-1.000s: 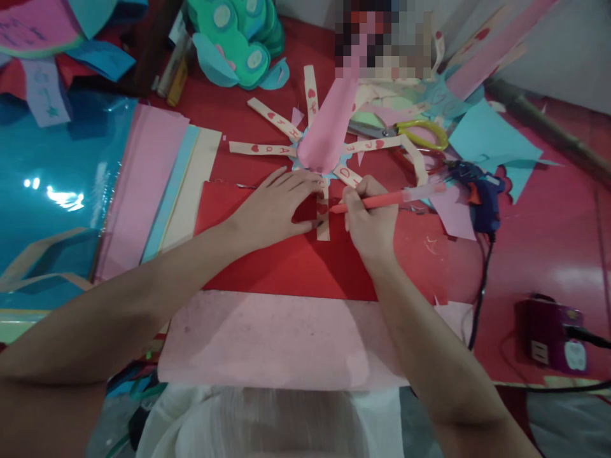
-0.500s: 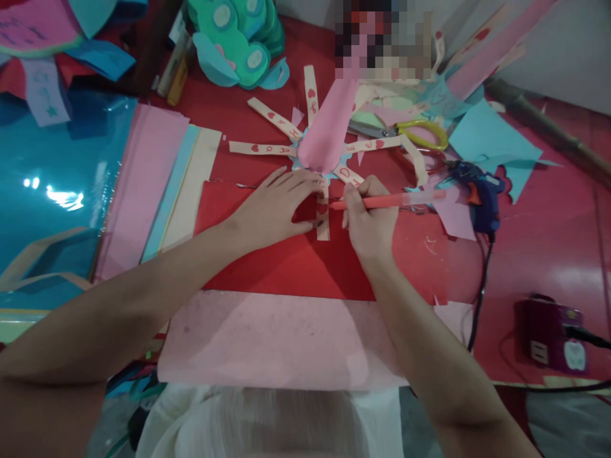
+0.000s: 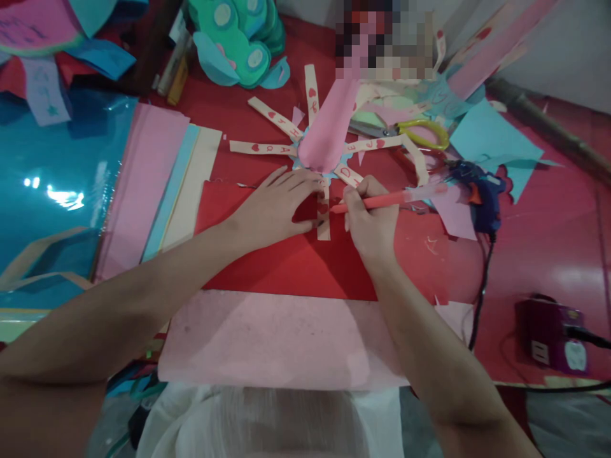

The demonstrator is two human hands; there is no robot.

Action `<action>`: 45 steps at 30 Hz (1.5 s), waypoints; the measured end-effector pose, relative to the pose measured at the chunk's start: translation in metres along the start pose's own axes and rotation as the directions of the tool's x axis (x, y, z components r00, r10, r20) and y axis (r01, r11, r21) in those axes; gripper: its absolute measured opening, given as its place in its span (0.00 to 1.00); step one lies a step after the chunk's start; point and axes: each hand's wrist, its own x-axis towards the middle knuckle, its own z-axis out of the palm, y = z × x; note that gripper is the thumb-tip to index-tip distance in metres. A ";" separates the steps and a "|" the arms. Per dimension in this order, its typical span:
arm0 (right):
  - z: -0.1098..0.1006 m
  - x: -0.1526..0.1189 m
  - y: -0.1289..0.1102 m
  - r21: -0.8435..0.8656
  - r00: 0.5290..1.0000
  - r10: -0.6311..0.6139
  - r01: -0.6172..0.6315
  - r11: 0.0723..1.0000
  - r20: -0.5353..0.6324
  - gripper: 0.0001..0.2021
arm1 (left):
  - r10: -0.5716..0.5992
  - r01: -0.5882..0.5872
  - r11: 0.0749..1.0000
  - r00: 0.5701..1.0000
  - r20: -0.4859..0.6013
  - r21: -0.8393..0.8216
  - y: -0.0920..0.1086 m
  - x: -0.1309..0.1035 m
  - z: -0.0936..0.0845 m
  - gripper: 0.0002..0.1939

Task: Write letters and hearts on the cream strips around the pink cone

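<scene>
My right hand (image 3: 372, 219) is closed round a red pen (image 3: 382, 201), its tip at a cream paper strip (image 3: 323, 229). The strip bears a red heart, partly in shadow. My left hand (image 3: 274, 207) lies palm down with fingers stretched out, fingertips and thumb at the strip's left edge. That strip is one of several lettered strips with hearts spreading from a blue paper piece (image 3: 298, 166). A pink paper cone (image 3: 327, 127) stands on this piece and hides its middle. Beneath the hands lies a red sheet (image 3: 281, 270).
Yellow-handled scissors (image 3: 424, 133), a blue glue gun (image 3: 484, 197) and paper scraps lie to the right. A purple power adapter (image 3: 554, 334) sits at the right front. Coloured sheets (image 3: 138, 172) are stacked left, green paper shapes (image 3: 238, 44) behind. Pink paper (image 3: 267, 343) lies in front.
The pen has shifted very slightly and tilts a little differently in my right hand. My left hand stays in place on the strip.
</scene>
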 end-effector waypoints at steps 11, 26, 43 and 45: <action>0.001 -0.001 -0.003 -0.001 1.000 0.002 -0.002 1.000 0.002 0.17 | -0.021 0.021 1.000 1.000 0.021 0.006 0.002 0.001 -0.002 0.21; 0.002 0.000 -0.001 0.178 0.999 0.032 -0.025 0.984 -0.035 0.18 | 0.013 -0.013 1.000 0.999 -0.030 -0.013 -0.002 0.000 0.003 0.21; 0.003 -0.006 0.000 -0.112 0.980 -0.184 0.174 0.978 -0.077 0.13 | -0.131 0.164 0.986 0.800 -0.585 0.003 -0.023 0.004 -0.006 0.08; 0.005 -0.007 0.004 -0.205 0.971 -0.234 0.220 0.954 -0.048 0.12 | -0.245 0.297 0.955 0.800 -0.548 0.007 -0.023 0.005 -0.005 0.07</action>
